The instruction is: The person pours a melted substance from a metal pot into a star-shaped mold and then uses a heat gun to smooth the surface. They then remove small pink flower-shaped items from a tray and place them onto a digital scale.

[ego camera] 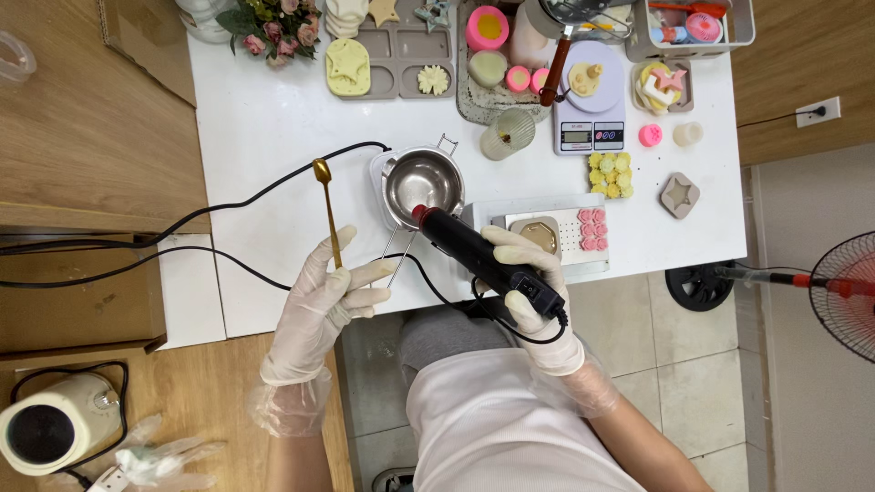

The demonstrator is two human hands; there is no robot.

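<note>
left hand (324, 296) upright, pinching gold spoon (327, 205); right hand (529, 278) wrapped around black heat gun (483, 260), nozzle toward steel pot (422, 182)

Home craft workshop: silicone moulds (387, 50), digital scale (591, 114), melting pot (422, 185).

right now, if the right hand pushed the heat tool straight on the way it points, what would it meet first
Probably the steel pot: the heat tool in the right hand aims its nozzle at the pot's near rim, though depth is unclear.
</note>
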